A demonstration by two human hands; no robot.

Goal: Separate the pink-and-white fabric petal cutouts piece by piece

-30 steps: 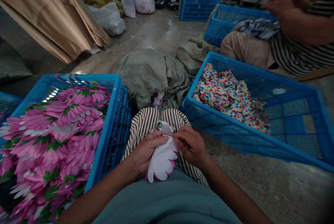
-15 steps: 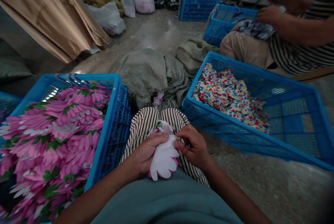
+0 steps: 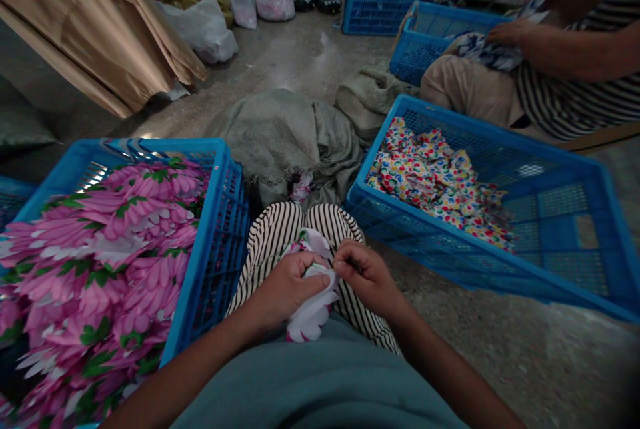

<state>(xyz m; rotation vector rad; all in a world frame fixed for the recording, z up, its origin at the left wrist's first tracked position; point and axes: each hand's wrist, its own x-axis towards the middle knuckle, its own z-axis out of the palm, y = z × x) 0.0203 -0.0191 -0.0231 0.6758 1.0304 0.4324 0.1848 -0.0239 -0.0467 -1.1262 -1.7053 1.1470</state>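
Above my lap, my left hand [image 3: 297, 285] is closed on a petal-edged fabric piece [image 3: 307, 319], its thumb pressed on top. The piece shows mostly its white side, with pink along the scalloped lower edge and a bit of green at the far end. My right hand [image 3: 367, 275] is pinched at the right edge of the piece, thumb against forefinger. Whether those fingertips grip the edge itself or something thin is too small to tell. Striped trousers [image 3: 277, 232] lie under the fabric.
On my left stands a blue crate [image 3: 197, 269] heaped with pink petal pieces [image 3: 120, 242]. To the right, another blue crate [image 3: 555, 295] holds colourful printed fabric [image 3: 435, 182]. Grey sacking [image 3: 285, 135] lies ahead. A seated person [image 3: 565, 62] handles cloth at the upper right.
My left thumb has moved down over the fabric, folding it more. My right fingers have risen slightly at its edge. The other person's hands have shifted with their cloth.
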